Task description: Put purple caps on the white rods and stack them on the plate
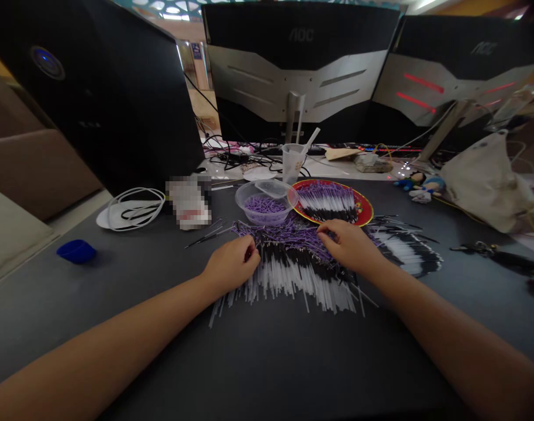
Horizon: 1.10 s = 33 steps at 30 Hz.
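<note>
A wide pile of thin sticks (293, 275) lies on the dark table, with whitish translucent ends toward me, black middles and purple parts at the far side. At the pile's left edge, my left hand (231, 266) is closed, its fingers curled and thumb against them. Over the right part of the purple pieces, my right hand (352, 248) is closed in a pinch. Whatever either hand holds is too small or hidden. Just beyond stands a clear plastic bowl (244, 202) of short purple pieces. Beside it, a red plate (365, 213) bears similar sticks in a row.
Another bunch of white and black sticks (407, 251) lies right of my right hand. A plastic cup (290, 164) with a straw stands behind the bowl. On the left are a blue cup-like piece (76, 251) and a coiled white cable (135, 204). Monitors (297, 70) line the back.
</note>
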Tool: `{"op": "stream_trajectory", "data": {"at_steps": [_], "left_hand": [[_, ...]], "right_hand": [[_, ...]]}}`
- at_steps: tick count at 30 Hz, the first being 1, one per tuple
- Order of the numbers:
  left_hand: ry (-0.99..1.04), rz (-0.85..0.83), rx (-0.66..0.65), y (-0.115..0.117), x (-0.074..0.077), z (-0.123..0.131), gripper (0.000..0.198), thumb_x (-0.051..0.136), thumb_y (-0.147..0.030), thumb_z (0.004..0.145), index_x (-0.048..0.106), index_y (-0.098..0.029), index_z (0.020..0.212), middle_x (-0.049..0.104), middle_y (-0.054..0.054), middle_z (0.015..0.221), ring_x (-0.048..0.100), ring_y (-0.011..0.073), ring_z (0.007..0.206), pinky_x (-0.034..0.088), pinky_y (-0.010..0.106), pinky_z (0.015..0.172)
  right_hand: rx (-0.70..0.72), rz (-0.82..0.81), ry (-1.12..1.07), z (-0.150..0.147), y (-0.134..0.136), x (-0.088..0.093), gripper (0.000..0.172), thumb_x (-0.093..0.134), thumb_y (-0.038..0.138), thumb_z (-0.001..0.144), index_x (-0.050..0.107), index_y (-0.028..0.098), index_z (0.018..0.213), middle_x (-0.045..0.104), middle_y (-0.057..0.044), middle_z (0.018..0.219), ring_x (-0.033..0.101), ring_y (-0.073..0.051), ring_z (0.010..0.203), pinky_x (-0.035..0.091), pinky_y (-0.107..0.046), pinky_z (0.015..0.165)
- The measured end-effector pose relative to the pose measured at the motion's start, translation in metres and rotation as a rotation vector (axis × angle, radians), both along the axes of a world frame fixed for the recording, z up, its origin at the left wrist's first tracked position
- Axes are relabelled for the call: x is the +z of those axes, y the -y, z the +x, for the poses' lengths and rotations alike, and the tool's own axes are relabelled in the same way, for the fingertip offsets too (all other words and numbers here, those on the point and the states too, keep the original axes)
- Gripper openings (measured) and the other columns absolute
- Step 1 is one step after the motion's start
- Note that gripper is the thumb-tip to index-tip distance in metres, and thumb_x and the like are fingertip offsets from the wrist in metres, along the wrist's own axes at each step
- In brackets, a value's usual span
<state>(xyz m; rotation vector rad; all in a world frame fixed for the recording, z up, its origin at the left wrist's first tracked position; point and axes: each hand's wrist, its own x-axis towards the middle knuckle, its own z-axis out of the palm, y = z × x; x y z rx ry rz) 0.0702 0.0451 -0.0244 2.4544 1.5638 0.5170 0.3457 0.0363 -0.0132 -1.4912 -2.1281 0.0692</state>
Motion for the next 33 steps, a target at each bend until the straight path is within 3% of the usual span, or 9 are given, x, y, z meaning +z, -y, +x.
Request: {"op": "stream_trajectory", "data": {"at_steps": [5, 7, 9, 11, 15, 19, 24, 30, 33], "left_hand": [[0.174, 0.006, -0.083, 0.001, -0.004, -0.003, 0.016, 0.041, -0.030, 0.087, 0.051, -0.020, 0.096, 0.060, -0.002, 0.067, 0.051, 0.0122, 0.056, 0.037, 0.024, 0.055], [0.207, 0.026, -0.131, 0.001, -0.005, -0.004, 0.025, 0.041, -0.029, 0.088, 0.048, -0.020, 0.111, 0.062, -0.002, 0.069, 0.053, 0.0121, 0.056, 0.039, 0.025, 0.057], [0.226, 0.051, -0.193, 0.001, -0.006, -0.005, 0.032, 0.040, -0.027, 0.089, 0.044, -0.020, 0.121, 0.062, -0.002, 0.068, 0.054, 0.0122, 0.056, 0.042, 0.026, 0.060], [0.234, 0.094, -0.264, 0.002, -0.006, -0.005, 0.029, 0.040, -0.025, 0.089, 0.048, -0.019, 0.117, 0.063, 0.000, 0.071, 0.056, 0.0124, 0.060, 0.044, 0.026, 0.063], [0.219, 0.167, -0.376, 0.005, -0.003, -0.005, 0.020, 0.039, -0.023, 0.089, 0.056, -0.017, 0.099, 0.064, 0.004, 0.086, 0.059, 0.0146, 0.078, 0.046, 0.028, 0.073], [0.201, 0.181, -0.472, 0.009, 0.001, -0.006, 0.026, 0.036, -0.018, 0.089, 0.055, -0.016, 0.107, 0.063, 0.005, 0.095, 0.057, 0.0153, 0.087, 0.046, 0.030, 0.081], [0.181, 0.308, -0.538, 0.008, -0.005, -0.006, 0.025, 0.045, -0.021, 0.089, 0.055, -0.017, 0.111, 0.064, 0.006, 0.097, 0.058, 0.0155, 0.085, 0.047, 0.029, 0.078], [0.142, 0.479, -0.566, 0.007, -0.007, -0.004, 0.018, 0.049, -0.021, 0.088, 0.060, -0.016, 0.102, 0.058, 0.003, 0.073, 0.052, 0.0131, 0.067, 0.042, 0.025, 0.062], [0.122, 0.553, -0.543, 0.008, -0.005, -0.004, 0.014, 0.053, -0.022, 0.086, 0.063, -0.018, 0.096, 0.057, 0.004, 0.077, 0.050, 0.0142, 0.071, 0.040, 0.027, 0.065]], "right_hand": [[0.006, -0.073, -0.063, -0.005, 0.007, 0.004, 0.026, 0.044, 0.025, 0.087, 0.056, 0.021, 0.110, 0.066, -0.006, 0.090, 0.059, -0.018, 0.070, 0.042, -0.030, 0.062], [0.054, -0.073, -0.077, -0.008, 0.011, 0.006, 0.033, 0.043, 0.023, 0.087, 0.053, 0.022, 0.119, 0.067, -0.007, 0.096, 0.061, -0.019, 0.076, 0.044, -0.031, 0.066], [0.137, -0.048, -0.065, -0.011, 0.014, 0.008, 0.031, 0.042, 0.020, 0.087, 0.058, 0.022, 0.113, 0.066, -0.007, 0.103, 0.061, -0.020, 0.089, 0.045, -0.033, 0.077], [0.189, -0.034, -0.053, -0.014, 0.017, 0.008, 0.029, 0.043, 0.019, 0.086, 0.062, 0.022, 0.108, 0.066, -0.007, 0.106, 0.060, -0.020, 0.095, 0.044, -0.033, 0.083], [0.155, -0.072, -0.076, -0.021, 0.020, 0.006, 0.034, 0.048, 0.021, 0.084, 0.060, 0.025, 0.115, 0.067, -0.005, 0.106, 0.061, -0.018, 0.078, 0.046, -0.032, 0.071], [0.112, -0.161, -0.201, -0.030, 0.024, 0.005, 0.022, 0.052, 0.025, 0.083, 0.064, 0.022, 0.101, 0.069, -0.002, 0.086, 0.055, -0.013, 0.058, 0.044, -0.028, 0.060], [0.175, -0.254, -0.375, -0.042, 0.036, 0.011, 0.017, 0.054, 0.032, 0.084, 0.065, 0.021, 0.091, 0.066, -0.002, 0.078, 0.055, -0.012, 0.059, 0.043, -0.026, 0.056], [0.234, -0.601, -0.870, -0.054, 0.045, 0.009, 0.015, 0.051, 0.032, 0.086, 0.051, 0.020, 0.095, 0.068, -0.005, 0.089, 0.062, -0.011, 0.051, 0.049, -0.026, 0.050], [0.277, -0.619, -0.941, -0.057, 0.046, 0.010, 0.012, 0.055, 0.029, 0.084, 0.052, 0.019, 0.090, 0.068, -0.003, 0.084, 0.063, -0.011, 0.053, 0.050, -0.026, 0.052]]}}
